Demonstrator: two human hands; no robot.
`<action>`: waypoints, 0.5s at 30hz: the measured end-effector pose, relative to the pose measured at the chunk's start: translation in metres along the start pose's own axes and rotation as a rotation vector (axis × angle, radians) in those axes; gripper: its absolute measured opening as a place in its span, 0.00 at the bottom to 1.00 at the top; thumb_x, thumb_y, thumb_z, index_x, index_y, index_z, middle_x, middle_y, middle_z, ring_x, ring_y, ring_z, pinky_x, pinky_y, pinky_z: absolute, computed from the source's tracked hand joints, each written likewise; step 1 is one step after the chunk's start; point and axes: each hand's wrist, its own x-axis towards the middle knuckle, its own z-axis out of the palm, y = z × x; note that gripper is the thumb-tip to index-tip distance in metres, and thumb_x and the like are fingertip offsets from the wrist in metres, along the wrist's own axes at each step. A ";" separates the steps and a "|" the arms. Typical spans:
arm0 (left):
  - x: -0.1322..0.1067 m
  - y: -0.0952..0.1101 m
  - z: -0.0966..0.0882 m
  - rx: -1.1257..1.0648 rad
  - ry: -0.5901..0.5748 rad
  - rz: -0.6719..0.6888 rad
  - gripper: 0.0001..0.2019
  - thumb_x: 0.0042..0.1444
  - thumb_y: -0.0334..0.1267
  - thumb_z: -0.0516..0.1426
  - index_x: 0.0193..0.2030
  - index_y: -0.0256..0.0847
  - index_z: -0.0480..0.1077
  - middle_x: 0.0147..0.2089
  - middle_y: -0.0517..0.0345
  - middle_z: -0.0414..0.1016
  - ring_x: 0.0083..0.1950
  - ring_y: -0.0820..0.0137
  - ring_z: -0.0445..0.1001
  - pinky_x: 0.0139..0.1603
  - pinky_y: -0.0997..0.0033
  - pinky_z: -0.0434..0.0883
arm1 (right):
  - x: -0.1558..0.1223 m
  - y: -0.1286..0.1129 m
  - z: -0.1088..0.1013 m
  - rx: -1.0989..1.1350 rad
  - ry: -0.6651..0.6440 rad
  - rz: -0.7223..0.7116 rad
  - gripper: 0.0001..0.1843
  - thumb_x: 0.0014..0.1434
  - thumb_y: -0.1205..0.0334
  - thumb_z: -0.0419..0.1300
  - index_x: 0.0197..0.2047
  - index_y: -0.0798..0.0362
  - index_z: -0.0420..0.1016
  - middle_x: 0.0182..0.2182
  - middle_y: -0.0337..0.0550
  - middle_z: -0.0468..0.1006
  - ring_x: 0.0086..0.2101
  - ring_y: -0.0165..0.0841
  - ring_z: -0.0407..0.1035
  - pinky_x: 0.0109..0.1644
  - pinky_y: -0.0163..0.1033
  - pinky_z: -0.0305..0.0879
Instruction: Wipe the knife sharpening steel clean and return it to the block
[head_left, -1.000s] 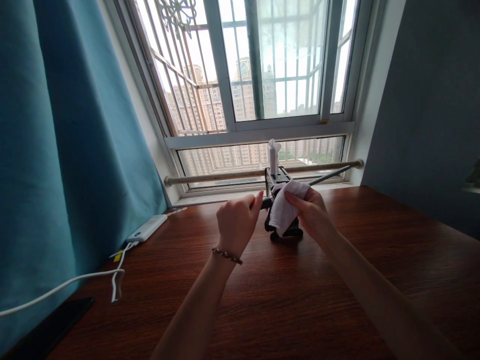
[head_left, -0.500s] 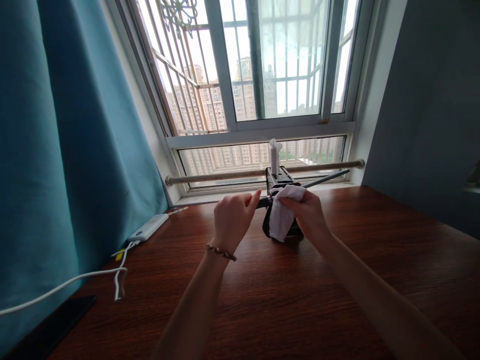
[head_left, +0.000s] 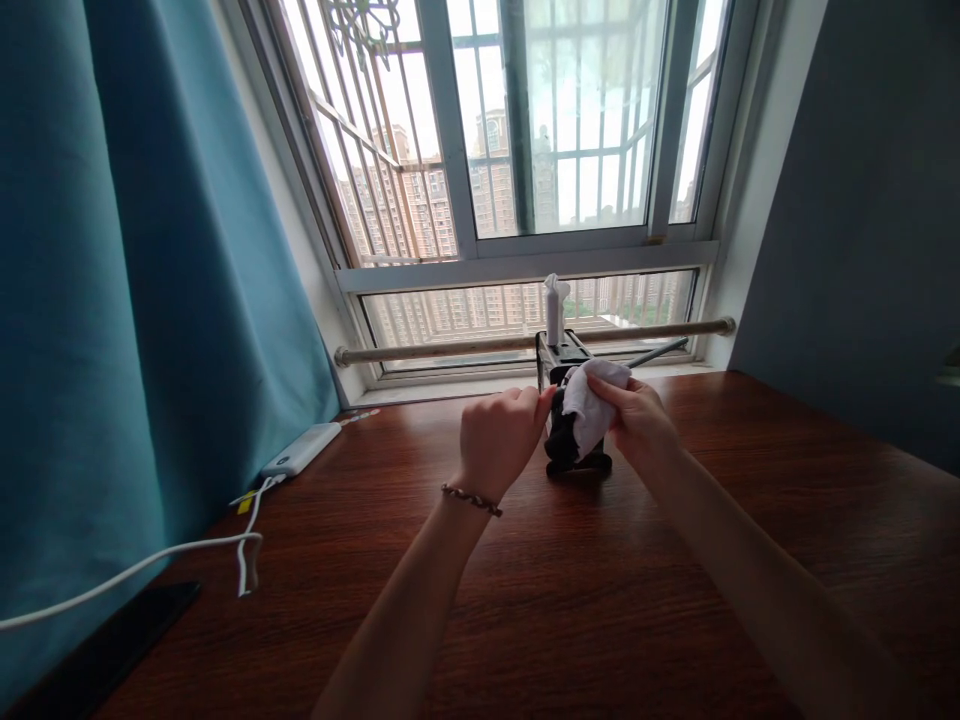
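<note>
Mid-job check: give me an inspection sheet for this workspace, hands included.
Surface: brown wood-grain tabletop.
Job's things: white cloth; long grey bar projecting past it; black stand partly hidden by the cloth; white upright piece at its top, type unclear.
Clutter: white oblong box; dark flat item, lower left.
Hands: left hand closed, grip contents hidden; right hand pinching the cloth.
Cables: white cable reaching the picture's left edge.
Surroundings: blue curtain, window, grey wall.

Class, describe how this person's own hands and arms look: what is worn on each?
The left hand and right hand are gloveless, and no sleeves show. A thin, braided-looking bracelet, dark with lighter flecks, circles the left wrist; none shows on the right.
</note>
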 end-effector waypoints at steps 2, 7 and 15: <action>0.000 -0.001 0.000 -0.002 -0.006 0.013 0.27 0.65 0.50 0.38 0.29 0.38 0.71 0.26 0.52 0.73 0.27 0.69 0.69 0.26 0.68 0.44 | 0.001 -0.002 0.000 -0.016 0.015 0.009 0.14 0.35 0.71 0.73 0.28 0.59 0.77 0.29 0.46 0.77 0.27 0.32 0.72 0.28 0.28 0.70; 0.002 -0.005 -0.003 -0.001 -0.021 0.044 0.26 0.64 0.50 0.39 0.29 0.38 0.70 0.27 0.53 0.73 0.28 0.69 0.69 0.26 0.68 0.45 | 0.005 -0.003 -0.002 0.011 0.025 0.031 0.12 0.36 0.73 0.72 0.28 0.61 0.77 0.29 0.47 0.77 0.26 0.32 0.71 0.26 0.29 0.70; 0.003 -0.013 -0.011 -0.002 -0.050 0.045 0.26 0.64 0.50 0.40 0.29 0.38 0.71 0.26 0.52 0.72 0.27 0.70 0.67 0.27 0.67 0.45 | 0.018 -0.012 -0.013 0.070 0.104 0.007 0.08 0.43 0.76 0.68 0.29 0.61 0.76 0.29 0.46 0.77 0.26 0.32 0.72 0.27 0.29 0.71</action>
